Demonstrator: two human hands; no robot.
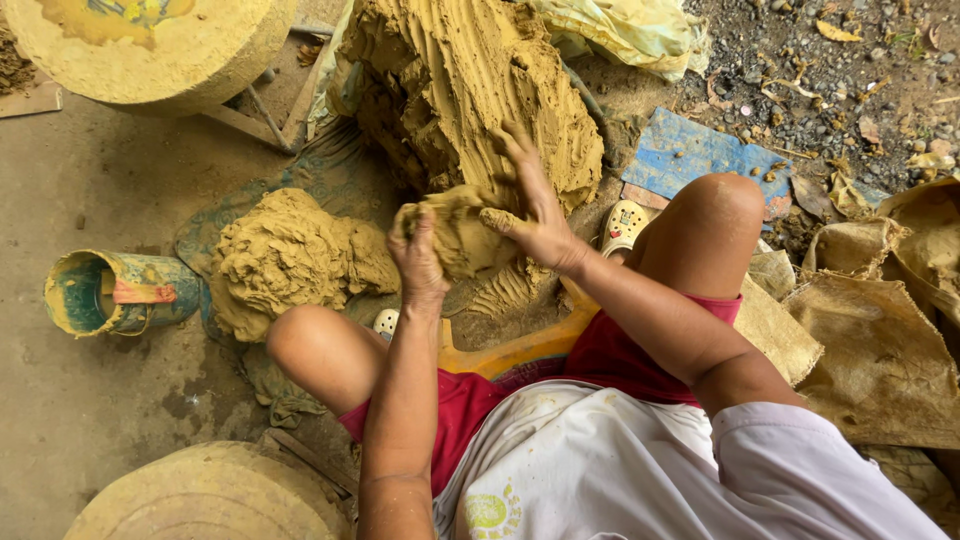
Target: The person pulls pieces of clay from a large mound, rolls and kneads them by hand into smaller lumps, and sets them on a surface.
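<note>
Your left hand [418, 258] and right hand [535, 222] clamp a yellow-brown wet clay lump [458, 232], fingers curled round it, right fingers [518, 148] splayed against the far big clay mound [470, 90].

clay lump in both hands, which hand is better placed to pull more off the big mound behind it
Probably the right hand: its fingers already reach over the clay lump onto the big mound. The left hand only cups the lump's near side.

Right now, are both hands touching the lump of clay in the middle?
Touching. The head view shows the left hand pressed against the near side of the clay lump, and the right hand gripping its far side, fingers spread over it.
</note>
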